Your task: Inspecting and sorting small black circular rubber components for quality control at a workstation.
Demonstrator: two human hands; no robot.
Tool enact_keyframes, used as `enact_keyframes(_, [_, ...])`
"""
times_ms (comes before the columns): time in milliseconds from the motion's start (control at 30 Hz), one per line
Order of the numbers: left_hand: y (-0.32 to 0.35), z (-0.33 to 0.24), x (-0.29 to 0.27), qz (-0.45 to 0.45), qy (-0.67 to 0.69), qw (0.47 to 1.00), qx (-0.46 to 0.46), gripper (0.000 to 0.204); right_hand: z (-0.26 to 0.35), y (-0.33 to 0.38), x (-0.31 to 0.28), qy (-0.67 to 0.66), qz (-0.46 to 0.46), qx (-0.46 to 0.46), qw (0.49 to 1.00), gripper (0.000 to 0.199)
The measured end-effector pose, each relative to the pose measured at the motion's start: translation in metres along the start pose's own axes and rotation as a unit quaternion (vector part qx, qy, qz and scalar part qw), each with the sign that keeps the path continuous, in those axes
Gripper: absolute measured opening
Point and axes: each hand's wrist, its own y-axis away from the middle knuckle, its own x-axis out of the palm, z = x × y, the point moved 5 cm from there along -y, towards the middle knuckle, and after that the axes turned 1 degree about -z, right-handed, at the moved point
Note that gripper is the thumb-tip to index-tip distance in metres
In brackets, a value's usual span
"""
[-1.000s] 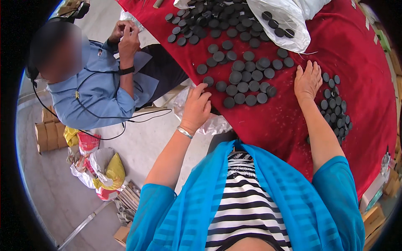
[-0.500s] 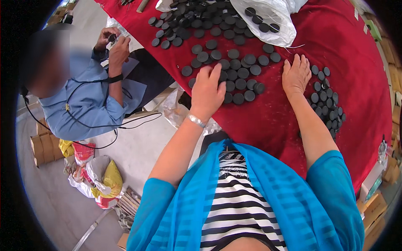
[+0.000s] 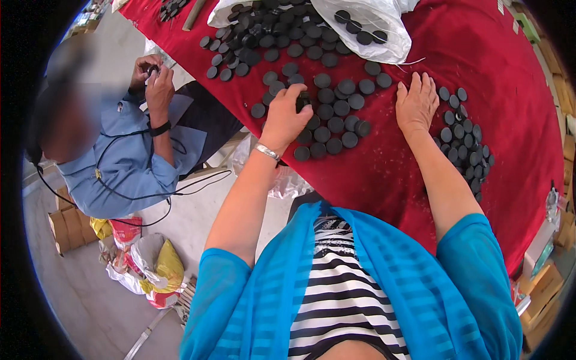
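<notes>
My left hand (image 3: 284, 120), with a silver bracelet at the wrist, is closed on a black disc (image 3: 303, 101) that shows between thumb and fingers. It is over the left side of a spread of flat black discs (image 3: 341, 108), which lie mostly singly on the red cloth (image 3: 360, 174). My right hand (image 3: 417, 103) rests palm down on the cloth with its fingers apart and nothing in it. Just right of it lies a denser cluster of black discs (image 3: 459, 133). Whether the left fingers hold more than one disc is hidden.
A big heap of black discs (image 3: 282, 30) lies at the far side beside an open white bag (image 3: 390, 51) with several discs in its mouth. On the left a co-worker in a blue shirt (image 3: 114, 171) handles a small dark thing. Filled bags (image 3: 150, 264) stand on the floor.
My left hand has closed on a black disc and shifted a little left. The discs and cloth appear slightly left in the picture. My right hand stays flat on the cloth.
</notes>
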Motion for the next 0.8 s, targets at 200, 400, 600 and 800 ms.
enact_keyframes(200, [0.014,0.012,-0.003,0.061,0.298,0.931,-0.203,0.042,0.0,0.0,0.0,0.006,-0.005,-0.004,1.0,0.053])
enact_keyframes(400, [0.027,-0.004,-0.011,0.032,0.412,0.892,-0.186,0.042,-0.002,0.0,0.002,0.01,-0.01,-0.002,1.0,0.053])
enact_keyframes(600, [0.038,-0.006,-0.014,0.012,0.47,0.863,-0.184,0.042,-0.002,0.0,0.004,0.011,-0.004,-0.005,1.0,0.052])
enact_keyframes(800, [0.051,0.007,-0.01,-0.014,0.574,0.773,-0.27,0.031,-0.003,0.001,0.007,0.016,-0.016,-0.011,1.0,0.052])
